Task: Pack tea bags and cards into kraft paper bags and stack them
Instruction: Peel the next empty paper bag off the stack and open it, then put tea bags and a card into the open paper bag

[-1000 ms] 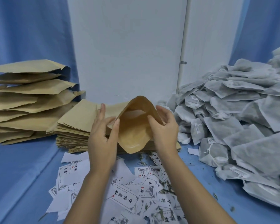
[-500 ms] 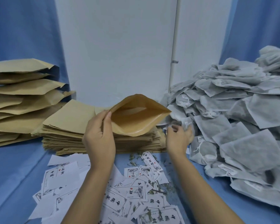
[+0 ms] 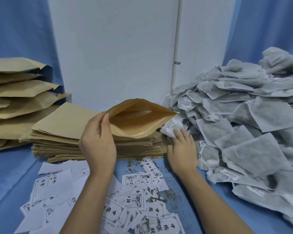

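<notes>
Blue table [image 3: 10, 174]; left hand [image 3: 98, 146] pinches kraft bag [image 3: 139, 122] stretched left-right, mouth camera-ward; right hand [image 3: 182, 149] touches tea bag [image 3: 169, 130].

Your left hand [image 3: 98, 146] pinches open kraft bag [image 3: 139, 122] by mouth edge, above flat bag stack [image 3: 66, 132]; your right hand [image 3: 181, 149] touches tea bag [image 3: 169, 130] at pile [image 3: 243, 115] edge.
</notes>
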